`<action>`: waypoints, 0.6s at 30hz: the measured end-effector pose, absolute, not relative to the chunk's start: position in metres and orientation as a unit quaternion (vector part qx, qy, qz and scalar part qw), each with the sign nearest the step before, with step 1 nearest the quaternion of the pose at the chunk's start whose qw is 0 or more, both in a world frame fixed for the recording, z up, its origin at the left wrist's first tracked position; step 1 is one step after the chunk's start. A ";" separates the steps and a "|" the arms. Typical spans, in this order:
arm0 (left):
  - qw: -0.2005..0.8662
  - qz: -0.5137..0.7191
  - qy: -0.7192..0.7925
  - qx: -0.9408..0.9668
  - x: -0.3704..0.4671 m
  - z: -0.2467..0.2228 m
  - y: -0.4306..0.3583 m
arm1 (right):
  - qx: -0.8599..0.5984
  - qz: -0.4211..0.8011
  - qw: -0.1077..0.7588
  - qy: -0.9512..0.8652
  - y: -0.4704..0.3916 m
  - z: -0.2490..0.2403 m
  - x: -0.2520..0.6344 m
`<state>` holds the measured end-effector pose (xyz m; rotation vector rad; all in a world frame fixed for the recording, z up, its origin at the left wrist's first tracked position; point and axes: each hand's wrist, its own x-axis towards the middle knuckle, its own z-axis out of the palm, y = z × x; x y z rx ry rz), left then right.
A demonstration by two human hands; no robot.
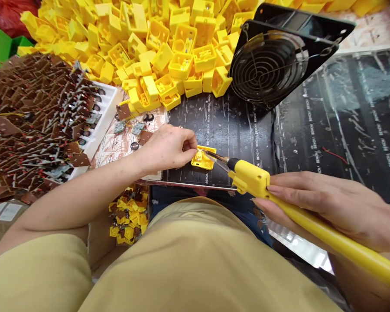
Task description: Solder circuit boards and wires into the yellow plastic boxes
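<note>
Since the yellow casing (209, 163) at mid-frame looks light, stiff and easily nudged, its outer walls seem the best hold, the left hand (173, 146) bunching its fingertips there, pinching what I cannot tell, while the right hand (328, 197) clasps the soldering iron (251, 174).

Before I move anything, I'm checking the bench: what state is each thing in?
Small yellow case: open side up
Yellow tool: held, tip at the case; heat unclear
Left hand: fingertips at the case, grip unclear
Right hand: closed on the tool
Black fan: standing, spin unclear
Yellow housings: heaped loosely
Brown boards: crowded together
Red wire: lying loose
</note>
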<state>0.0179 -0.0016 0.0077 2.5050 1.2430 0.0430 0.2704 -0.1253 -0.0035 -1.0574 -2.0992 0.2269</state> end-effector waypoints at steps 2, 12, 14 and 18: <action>0.162 0.005 0.432 0.887 0.020 0.009 -0.001 | -0.399 0.087 0.369 -0.835 -0.121 -0.002 0.268; 0.148 -0.048 0.416 0.896 0.026 0.017 0.003 | -0.398 0.059 0.339 -0.851 -0.122 0.014 0.275; 0.146 -0.046 0.409 0.899 0.025 0.017 0.004 | -0.437 0.064 0.328 -0.835 -0.123 0.014 0.281; 0.145 -0.059 0.409 0.899 0.026 0.018 0.004 | -0.413 0.059 0.344 -0.841 -0.120 0.003 0.297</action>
